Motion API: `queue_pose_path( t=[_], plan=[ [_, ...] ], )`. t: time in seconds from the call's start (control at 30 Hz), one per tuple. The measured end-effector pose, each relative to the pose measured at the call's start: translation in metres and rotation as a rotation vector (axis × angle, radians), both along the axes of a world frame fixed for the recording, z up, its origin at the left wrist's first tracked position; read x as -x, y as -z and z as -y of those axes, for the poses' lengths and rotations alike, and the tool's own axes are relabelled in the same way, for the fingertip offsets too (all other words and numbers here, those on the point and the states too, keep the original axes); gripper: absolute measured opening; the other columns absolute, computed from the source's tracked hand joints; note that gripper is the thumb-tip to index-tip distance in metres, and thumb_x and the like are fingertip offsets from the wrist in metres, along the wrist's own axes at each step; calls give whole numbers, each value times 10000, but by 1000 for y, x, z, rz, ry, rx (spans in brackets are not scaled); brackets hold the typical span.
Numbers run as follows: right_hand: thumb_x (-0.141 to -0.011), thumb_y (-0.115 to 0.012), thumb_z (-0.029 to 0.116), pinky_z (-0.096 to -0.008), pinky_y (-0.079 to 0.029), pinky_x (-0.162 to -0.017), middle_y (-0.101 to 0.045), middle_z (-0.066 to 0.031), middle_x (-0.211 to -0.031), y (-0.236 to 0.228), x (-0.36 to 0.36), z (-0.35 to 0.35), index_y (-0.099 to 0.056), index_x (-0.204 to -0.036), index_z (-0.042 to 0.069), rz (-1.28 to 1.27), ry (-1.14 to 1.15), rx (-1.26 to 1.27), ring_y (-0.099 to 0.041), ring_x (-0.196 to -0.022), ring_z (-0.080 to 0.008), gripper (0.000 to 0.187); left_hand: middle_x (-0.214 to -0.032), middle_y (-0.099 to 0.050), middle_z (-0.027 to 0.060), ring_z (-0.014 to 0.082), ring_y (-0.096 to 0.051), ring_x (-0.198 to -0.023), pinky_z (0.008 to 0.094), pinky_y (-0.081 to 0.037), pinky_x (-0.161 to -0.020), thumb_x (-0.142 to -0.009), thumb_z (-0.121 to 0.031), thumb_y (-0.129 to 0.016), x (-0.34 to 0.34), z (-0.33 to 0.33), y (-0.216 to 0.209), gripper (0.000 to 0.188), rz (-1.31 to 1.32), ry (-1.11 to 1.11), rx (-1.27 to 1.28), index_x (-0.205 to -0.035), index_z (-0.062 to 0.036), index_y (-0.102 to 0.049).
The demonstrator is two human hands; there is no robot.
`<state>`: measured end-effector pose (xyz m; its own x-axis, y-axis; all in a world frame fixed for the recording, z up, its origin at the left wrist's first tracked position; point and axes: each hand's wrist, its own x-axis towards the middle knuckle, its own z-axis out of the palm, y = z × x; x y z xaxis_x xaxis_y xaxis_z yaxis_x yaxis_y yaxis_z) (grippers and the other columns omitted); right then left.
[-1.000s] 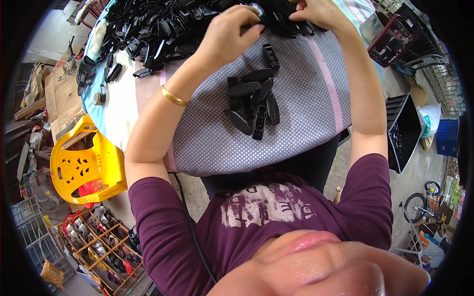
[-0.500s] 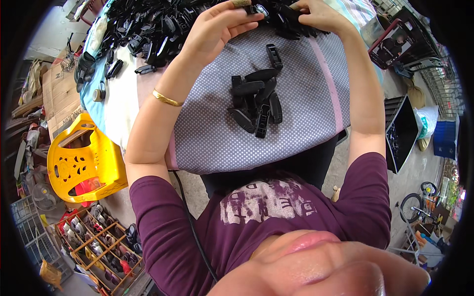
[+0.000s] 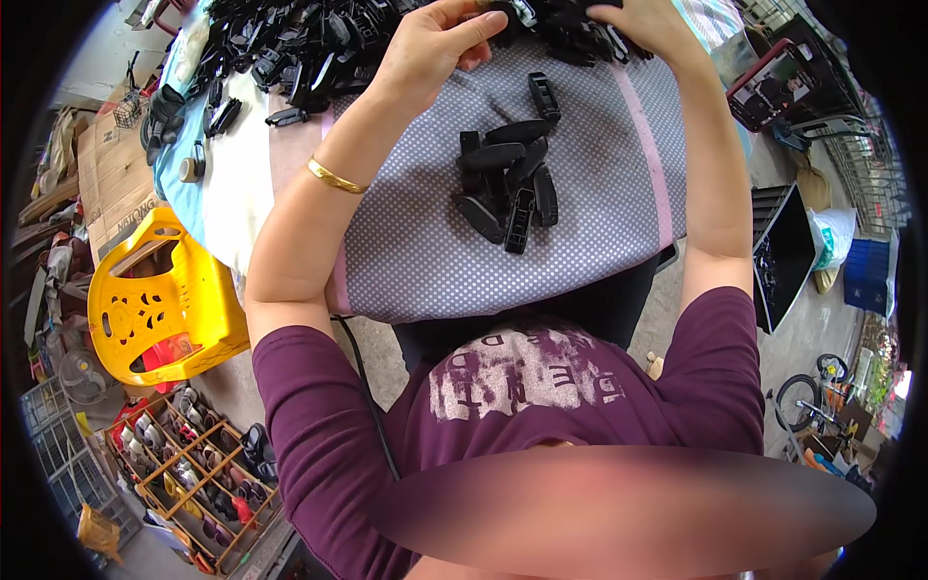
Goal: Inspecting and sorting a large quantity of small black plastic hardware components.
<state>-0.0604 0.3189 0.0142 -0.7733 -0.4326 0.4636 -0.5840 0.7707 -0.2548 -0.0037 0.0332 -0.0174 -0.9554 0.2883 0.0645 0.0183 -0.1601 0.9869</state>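
Observation:
My left hand is at the top of the view, thumb and fingers closed around a small black plastic part that is mostly hidden. Beside its thumb lies a black part with a shiny face. To the right, my right hand reaches into the near edge of the pile; its thumb shows, but the other fingers are cut off or hidden. The large pile of black plastic parts covers the far side of the table. Nearer to me, a small heap of long black clip-like pieces rests on the dotted grey cloth.
A roll of tape sits at the table's left edge. On the floor at left stand a yellow plastic chair and a wooden shoe rack. A black crate is at right. A cable runs beside my left side.
My left hand has turned and come slightly nearer, its thumb now pressed toward the fingers. My right hand has shifted a little up and right. The whole view has tilted slightly.

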Motion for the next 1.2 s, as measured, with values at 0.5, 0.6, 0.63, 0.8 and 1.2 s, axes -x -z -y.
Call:
queue_pose_path(
  t=[0.5,0.6,0.63,0.8,1.2],
  plan=[
    [-1047,-523,216,-288,-557,-550,-702,-112,-767,18,-19,60,-631,-1201,-6,1036,-1005,1145,-656,-573,-177,291,-1069,-725,12,51,-636,-827,193,-517,-704,-970,-33,-699,12,-6,17,340,-216,109,-336,-1308,-15,-670],
    [-1043,-551,218,-281,-559,-558,-705,-95,-762,0,-40,72,-673,-1202,-10,1039,-569,1104,-655,-576,-159,304,-1065,-732,21,61,-649,-835,205,-533,-719,-965,-23,-702,2,-3,10,334,-93,-92,-159,-1298,-9,-679],
    [-1038,-571,215,-277,-558,-560,-706,-86,-757,-9,-49,76,-695,-1193,-9,1006,-157,1044,-653,-577,-149,299,-1062,-736,27,68,-657,-838,212,-543,-729,-962,-17,-703,-1,-3,8,329,-76,-133,-123,-1290,-5,-683],
    [-1020,-627,180,-255,-552,-560,-709,-68,-746,-1,-46,69,-734,-1143,-10,901,-183,935,-658,-600,-122,250,-1074,-742,42,88,-682,-855,231,-568,-763,-960,-8,-700,0,-9,9,328,-31,-196,-144,-1288,6,-683],
    [-948,-746,177,-256,-515,-619,-700,-40,-808,-1,-63,92,-705,-1084,-39,595,-148,666,-622,-686,-76,258,-1100,-746,62,117,-693,-921,233,-555,-814,-1011,-69,-649,10,6,7,282,8,-16,-309,-1281,2,-684]
  ],
)
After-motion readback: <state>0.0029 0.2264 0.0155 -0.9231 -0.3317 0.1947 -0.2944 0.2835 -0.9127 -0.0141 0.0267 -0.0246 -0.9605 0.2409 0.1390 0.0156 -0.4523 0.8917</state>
